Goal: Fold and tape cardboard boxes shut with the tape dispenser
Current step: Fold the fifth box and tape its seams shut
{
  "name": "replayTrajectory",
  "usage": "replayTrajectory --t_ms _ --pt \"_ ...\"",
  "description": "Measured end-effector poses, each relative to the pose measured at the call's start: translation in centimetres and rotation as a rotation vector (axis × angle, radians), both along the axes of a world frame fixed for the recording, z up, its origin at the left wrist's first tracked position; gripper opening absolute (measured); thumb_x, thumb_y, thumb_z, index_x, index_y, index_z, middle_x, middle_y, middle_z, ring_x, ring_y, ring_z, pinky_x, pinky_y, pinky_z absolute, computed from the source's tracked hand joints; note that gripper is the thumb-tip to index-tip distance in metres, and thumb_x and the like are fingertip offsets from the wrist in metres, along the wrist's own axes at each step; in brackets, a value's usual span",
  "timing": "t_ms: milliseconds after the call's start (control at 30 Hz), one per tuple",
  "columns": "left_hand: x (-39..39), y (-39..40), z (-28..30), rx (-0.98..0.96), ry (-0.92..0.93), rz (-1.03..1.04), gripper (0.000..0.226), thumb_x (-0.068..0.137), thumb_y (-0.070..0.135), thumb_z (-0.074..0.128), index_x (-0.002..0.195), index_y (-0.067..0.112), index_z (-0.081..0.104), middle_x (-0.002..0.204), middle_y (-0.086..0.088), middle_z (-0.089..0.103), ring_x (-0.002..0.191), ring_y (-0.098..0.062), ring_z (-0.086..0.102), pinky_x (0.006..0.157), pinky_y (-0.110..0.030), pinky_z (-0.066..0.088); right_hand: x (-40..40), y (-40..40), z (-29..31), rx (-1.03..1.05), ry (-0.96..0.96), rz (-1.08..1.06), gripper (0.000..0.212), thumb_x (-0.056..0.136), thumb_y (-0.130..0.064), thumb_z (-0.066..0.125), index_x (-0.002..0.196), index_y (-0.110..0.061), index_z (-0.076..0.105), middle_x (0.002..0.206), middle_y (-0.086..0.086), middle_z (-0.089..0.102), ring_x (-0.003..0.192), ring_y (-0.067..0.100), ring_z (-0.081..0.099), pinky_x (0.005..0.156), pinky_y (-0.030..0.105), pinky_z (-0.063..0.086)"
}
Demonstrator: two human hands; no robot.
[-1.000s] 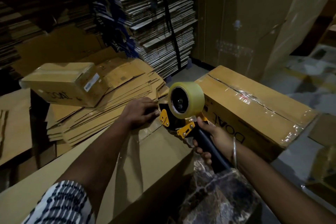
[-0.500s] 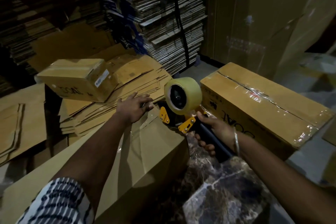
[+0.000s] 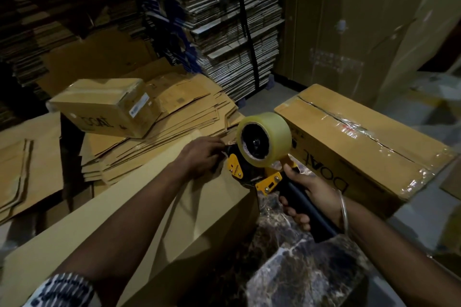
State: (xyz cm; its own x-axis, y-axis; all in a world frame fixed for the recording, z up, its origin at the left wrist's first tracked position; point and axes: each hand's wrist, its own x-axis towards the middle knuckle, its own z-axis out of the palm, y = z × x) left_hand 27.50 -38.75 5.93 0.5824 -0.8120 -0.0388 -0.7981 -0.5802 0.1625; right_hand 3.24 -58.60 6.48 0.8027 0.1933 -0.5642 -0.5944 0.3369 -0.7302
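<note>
A long plain cardboard box (image 3: 154, 219) runs from the lower left up to the middle. My left hand (image 3: 200, 157) rests on its far end, fingertips touching the front of the tape dispenser (image 3: 259, 157). The dispenser has yellow plates and a big roll of clear tape (image 3: 270, 129), and its front sits at the box's far top corner. My right hand (image 3: 309, 197) grips the dispenser's black handle. Whether my left fingers hold the tape end is hidden.
A taped box (image 3: 361, 147) lies to the right of the dispenser. A small taped box (image 3: 104, 104) sits on a pile of flat cardboard (image 3: 174, 127) at left. Strapped stacks of flat cartons (image 3: 224, 32) stand behind. A dark marbled surface (image 3: 287, 269) is below.
My left hand slid right along the box end until its fingertips met the dispenser's front. The dispenser and my right hand stayed almost in place at the box corner.
</note>
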Motion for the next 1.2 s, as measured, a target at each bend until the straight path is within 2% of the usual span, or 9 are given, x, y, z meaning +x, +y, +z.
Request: replayTrajectory --t_ms 200,333,400,500,733,900,1000,1067,1200 --pt "0.7 2.0 -1.1 -0.02 0.016 -0.103 0.055 0.091 0.057 0.04 0.119 0.021 0.07 0.122 0.003 0.062 0.114 -0.016 0.054 0.101 -0.043 0.042 0.6 0.1 -0.4 -0.025 0.012 0.011 0.071 0.085 -0.075 0.041 0.073 -0.006 0.056 0.06 0.01 0.047 0.034 0.015 0.041 0.034 0.021 0.036" --pt "1.0 2.6 -0.9 -0.013 0.032 -0.012 0.063 0.088 0.062 0.037 0.124 0.021 0.068 0.136 0.001 0.058 0.139 -0.019 0.039 0.116 -0.058 0.016 2.1 0.5 0.0 -0.069 0.021 0.037 0.071 0.082 -0.077 0.045 0.073 -0.007 0.055 0.063 0.011 0.046 0.035 0.016 0.04 0.036 0.021 0.035" --pt "1.3 3.1 -0.9 -0.005 0.027 0.029 0.073 0.085 0.069 0.027 0.127 0.024 0.066 0.14 0.004 0.055 0.144 -0.018 0.033 0.115 -0.065 0.012 3.2 1.0 0.4 -0.094 0.033 0.044 0.071 0.08 -0.077 0.046 0.071 -0.008 0.054 0.062 0.01 0.046 0.035 0.017 0.038 0.037 0.021 0.033" --pt "1.9 3.9 -0.9 0.023 -0.01 0.109 0.064 0.09 0.064 0.028 0.13 0.029 0.063 0.142 0.009 0.052 0.147 -0.015 0.028 0.113 -0.071 0.01 4.5 1.5 0.9 -0.117 0.037 0.055 0.071 0.076 -0.078 0.047 0.07 -0.007 0.053 0.061 0.009 0.046 0.036 0.017 0.037 0.038 0.021 0.032" --pt "2.8 4.4 -1.9 0.022 -0.018 0.133 0.063 0.088 0.078 0.023 0.125 0.044 0.06 0.138 0.018 0.051 0.148 -0.013 0.025 0.107 -0.077 0.012 1.6 0.5 -0.7 -0.05 0.009 0.058 0.07 0.081 -0.075 0.046 0.071 -0.007 0.055 0.06 0.011 0.046 0.034 0.016 0.038 0.035 0.02 0.033" --pt "0.8 2.9 -0.8 0.083 -0.088 0.134 0.037 0.103 0.05 0.04 0.138 0.045 0.051 0.156 0.021 0.033 0.153 -0.013 0.013 0.113 -0.069 -0.004 0.5 1.0 -1.5 -0.005 0.011 0.033 0.067 0.081 -0.071 0.046 0.07 -0.006 0.054 0.059 0.01 0.044 0.032 0.016 0.037 0.035 0.021 0.032" --pt "-0.7 2.0 -1.4 -0.033 0.008 0.115 0.039 0.101 0.035 0.048 0.14 0.037 0.053 0.148 0.011 0.049 0.138 -0.015 0.041 0.118 -0.053 0.017 0.6 1.1 -1.4 -0.001 0.006 0.026 0.066 0.081 -0.069 0.047 0.07 -0.005 0.053 0.057 0.011 0.045 0.031 0.016 0.038 0.034 0.021 0.033" --pt "-1.0 2.5 -2.5 -0.167 0.222 0.176 0.042 0.097 0.045 0.042 0.13 0.03 0.065 0.137 0.006 0.058 0.124 -0.02 0.052 0.113 -0.051 0.027 0.5 1.2 -1.7 -0.003 -0.001 0.026 0.067 0.082 -0.07 0.047 0.07 -0.004 0.053 0.058 0.011 0.045 0.032 0.017 0.038 0.035 0.021 0.033" --pt "-0.2 3.0 -4.1 -0.203 0.217 0.154 0.061 0.085 0.071 0.037 0.118 0.032 0.07 0.128 0.009 0.06 0.115 -0.023 0.054 0.107 -0.05 0.026 0.6 1.2 -2.2 -0.008 -0.004 0.009 0.067 0.084 -0.07 0.047 0.07 -0.005 0.054 0.06 0.011 0.045 0.033 0.017 0.037 0.035 0.022 0.032"
